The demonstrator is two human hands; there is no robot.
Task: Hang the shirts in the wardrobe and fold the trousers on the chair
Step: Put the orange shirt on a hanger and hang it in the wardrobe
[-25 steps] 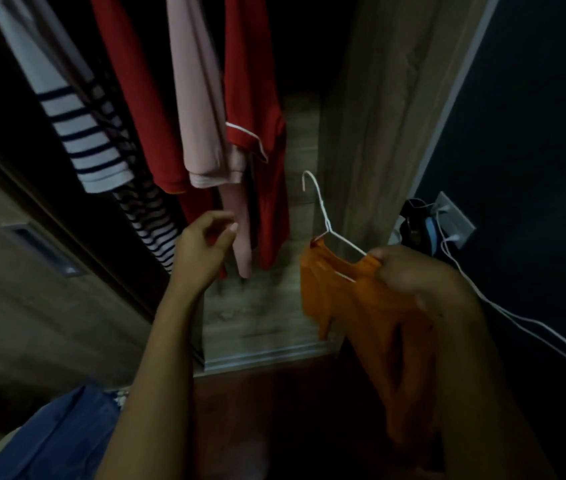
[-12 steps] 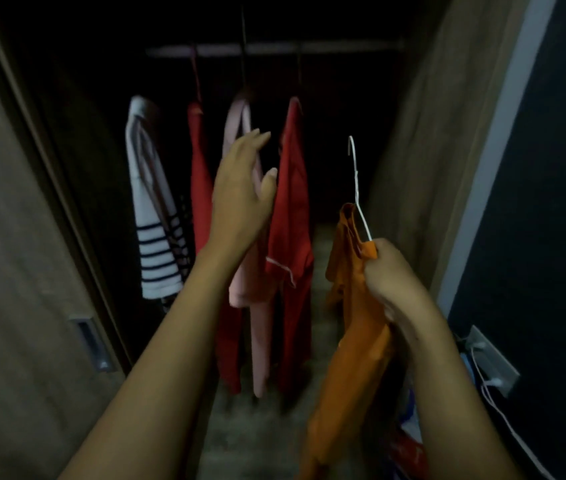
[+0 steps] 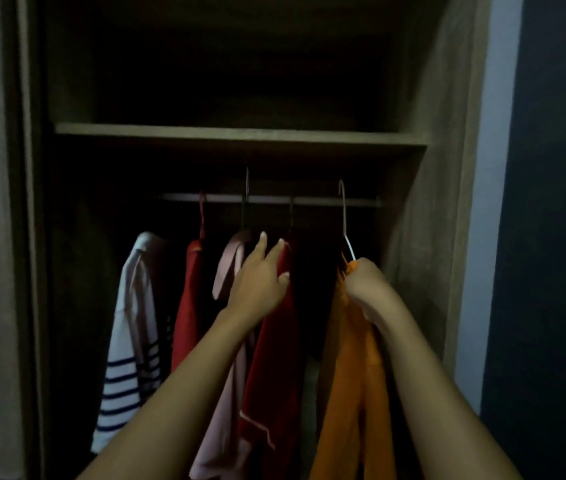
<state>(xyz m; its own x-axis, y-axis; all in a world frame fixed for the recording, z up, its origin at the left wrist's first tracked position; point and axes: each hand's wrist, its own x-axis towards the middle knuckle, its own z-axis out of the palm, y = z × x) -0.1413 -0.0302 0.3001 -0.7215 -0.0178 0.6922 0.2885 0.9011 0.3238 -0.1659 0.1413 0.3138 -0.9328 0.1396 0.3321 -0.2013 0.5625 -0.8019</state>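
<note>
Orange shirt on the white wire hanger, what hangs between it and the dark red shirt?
Nothing: the head view shows a dark, bare gap between orange shirt and red shirt.

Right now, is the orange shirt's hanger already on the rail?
Cannot tell: its hook overlaps the rail, and the right hand holds it.

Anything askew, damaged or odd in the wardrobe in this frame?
Nothing stands out. Four garments hang from the rail; the right hand holds the orange shirt on its hanger, hook at rail height.
</note>
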